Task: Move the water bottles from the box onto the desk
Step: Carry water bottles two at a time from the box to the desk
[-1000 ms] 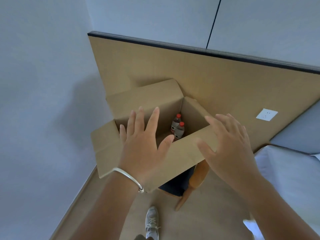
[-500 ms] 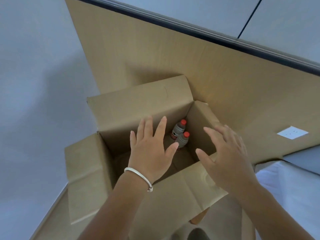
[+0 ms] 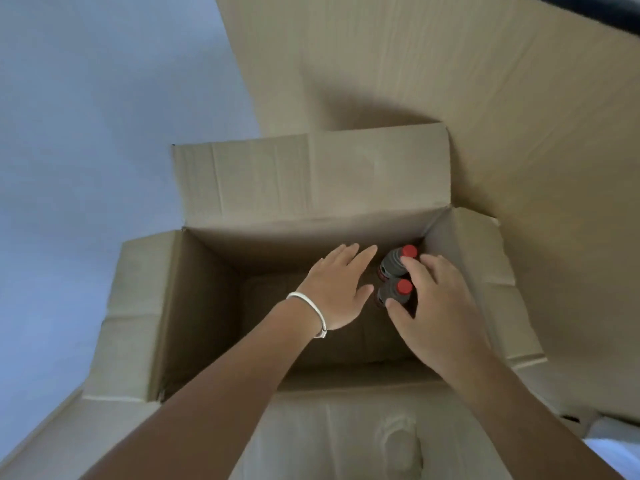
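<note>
An open cardboard box fills the middle of the head view, its 4 flaps folded outward; 2 water bottles with red caps stand upright in its corner at about 1 o'clock, one behind the other and touching; the far bottle sits against the back wall, the near bottle just in front of it toward 6 o'clock. The left hand reaches down into the box from 7 o'clock, a white bracelet on its wrist; its grip is wide, fingers straight and spread, just beside the bottles at their 9 o'clock and holding nothing. The right hand comes in from 5 o'clock; its grip is half open, fingers loosely bent over the bottles, thumb tip at the near bottle's shoulder, a fingertip by the far cap; whether it presses on them I cannot tell. A tan board rises behind the box at 12 o'clock; a pale wall lies at 10 o'clock.
</note>
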